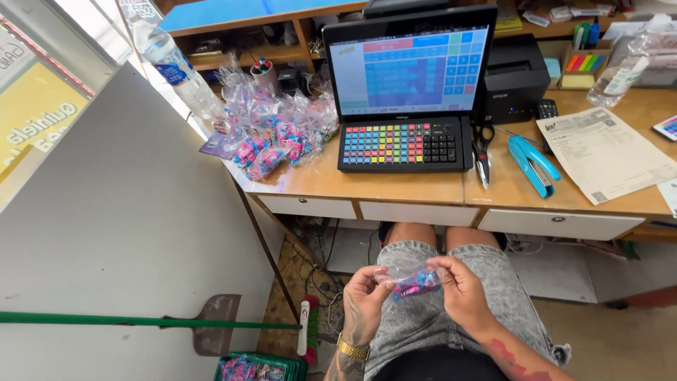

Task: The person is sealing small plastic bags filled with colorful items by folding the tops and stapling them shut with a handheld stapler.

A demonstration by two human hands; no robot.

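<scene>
— Head view: what's in your hands?
— Over my lap, my left hand point(365, 293) pinches one end of a small clear candy bag point(412, 282); my right hand point(462, 286) clamps the other end.
— And the desk?
— Filled bags point(278, 134), then a colourful keyboard point(403, 144).

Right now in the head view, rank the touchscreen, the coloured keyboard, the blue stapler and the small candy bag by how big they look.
1. Touchscreen
2. Coloured keyboard
3. Blue stapler
4. Small candy bag, held between left hand and right hand; it sits nearer the camera, so its last place is sure.
</scene>
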